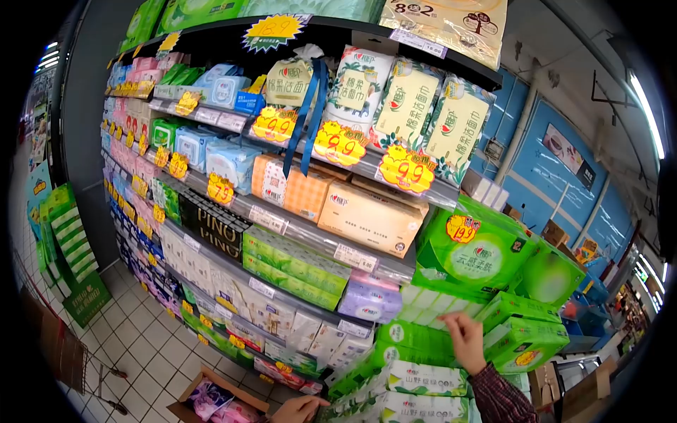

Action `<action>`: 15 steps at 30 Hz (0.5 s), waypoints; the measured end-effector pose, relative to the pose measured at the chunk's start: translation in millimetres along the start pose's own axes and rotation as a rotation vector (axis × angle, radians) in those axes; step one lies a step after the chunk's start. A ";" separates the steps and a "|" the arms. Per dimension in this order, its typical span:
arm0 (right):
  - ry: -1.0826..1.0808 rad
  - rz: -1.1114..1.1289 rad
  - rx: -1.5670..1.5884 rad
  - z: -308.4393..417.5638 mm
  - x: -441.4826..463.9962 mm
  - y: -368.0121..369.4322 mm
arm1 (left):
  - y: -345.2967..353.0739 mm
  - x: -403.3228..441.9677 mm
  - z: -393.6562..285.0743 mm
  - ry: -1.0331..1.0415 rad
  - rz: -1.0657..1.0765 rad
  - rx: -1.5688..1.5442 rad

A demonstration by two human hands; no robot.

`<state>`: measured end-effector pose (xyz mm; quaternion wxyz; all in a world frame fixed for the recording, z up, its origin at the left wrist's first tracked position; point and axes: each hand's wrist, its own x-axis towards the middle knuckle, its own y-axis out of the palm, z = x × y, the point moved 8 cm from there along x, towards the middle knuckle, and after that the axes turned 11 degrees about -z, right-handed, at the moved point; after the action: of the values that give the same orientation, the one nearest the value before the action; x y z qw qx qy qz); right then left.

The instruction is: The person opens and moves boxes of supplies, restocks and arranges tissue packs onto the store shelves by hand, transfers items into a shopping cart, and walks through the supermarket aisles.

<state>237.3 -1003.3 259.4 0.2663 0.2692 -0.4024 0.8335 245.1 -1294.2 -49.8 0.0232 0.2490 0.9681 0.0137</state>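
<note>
My right hand, in a dark checked sleeve, is at the green and white tissue packs right of the shelf. Its fingers are curled with the index finger toward the packs; whether they grip one is too small to tell. Low in the view, my left hand lies beside the stacked white and green packs, its fingertips close to their left edge. What it holds, if anything, is hidden. Above my right hand sits a large green package with a yellow price tag.
Shelves of tissue packs and wipes fill the middle and left. A cardboard box with purple and pink packs stands on the tiled floor. More green packages are stacked at the right. A wire cart is at lower left.
</note>
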 end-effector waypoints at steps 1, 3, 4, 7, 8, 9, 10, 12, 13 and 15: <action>-0.038 0.070 -0.025 11.1 -20.6 0.7 | 7.9 2.6 -9.7 -0.002 0.019 0.005; -0.432 0.191 -0.077 40.3 -63.9 1.7 | 28.7 5.4 -14.8 -0.072 0.169 -0.214; -0.597 0.283 -0.152 62.4 -82.3 1.1 | 34.3 -1.7 -40.9 -0.025 0.101 -0.218; -0.917 0.440 -0.324 113.7 -145.2 -12.3 | 54.4 -23.8 -58.9 -0.069 0.131 -0.348; -0.923 0.451 -0.367 128.5 -163.1 -21.3 | 63.4 -35.6 -57.3 -0.073 0.122 -0.349; -0.925 0.461 -0.410 136.4 -181.8 -30.5 | 75.6 -49.8 -49.5 -0.165 0.138 -0.392; -0.857 0.413 -0.265 141.8 -195.5 -47.4 | 87.6 -65.9 -40.8 -0.258 0.155 -0.433; -0.892 0.309 -0.240 154.9 -221.4 -73.3 | 112.5 -100.8 -25.2 -0.358 0.214 -0.417; -0.928 0.202 -0.224 164.6 -234.5 -89.6 | 129.1 -121.6 -13.4 -0.451 0.279 -0.402; -0.863 0.199 -0.199 162.3 -273.4 -111.3 | 154.3 -153.5 2.3 -0.419 0.314 -0.348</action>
<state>543.9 -1138.1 223.0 0.0170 0.5251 -0.5787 0.6238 453.8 -1233.2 -40.4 0.2622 0.3850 0.8751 0.1309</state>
